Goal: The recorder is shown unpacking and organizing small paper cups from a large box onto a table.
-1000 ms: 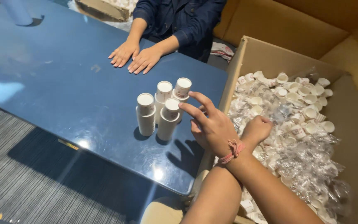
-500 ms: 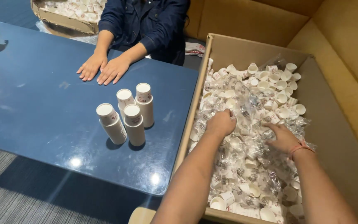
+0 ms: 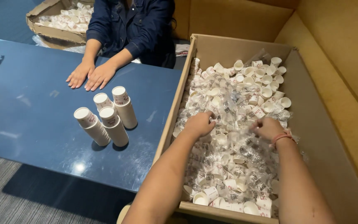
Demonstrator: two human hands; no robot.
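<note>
Both my hands are down inside a large cardboard box (image 3: pixel 175 112) full of small white paper cups (image 3: pixel 266 83) and clear plastic wrappers. My left hand (image 3: pixel 200 123) rests knuckles-up on the pile near the box's left wall, fingers curled into the wrapped cups. My right hand (image 3: pixel 267 127), with a pink band on its wrist, is curled over the pile in the middle of the box; whether either hand holds a cup is hidden. Several stacks of white paper cups (image 3: pixel 108 116) stand upside down on the blue table (image 3: pixel 30 120), left of the box.
A person in a dark blue top (image 3: pixel 133 25) sits across the table with both hands (image 3: pixel 90 74) flat on it. A second cardboard box of cups (image 3: pixel 56 20) lies at the far left. Tan walls rise behind and right of the big box. Grey carpet lies below the table's near edge.
My hands have left the cup stacks on the table and gone right into the big box, then dug further into the pile. The view has swung right.
</note>
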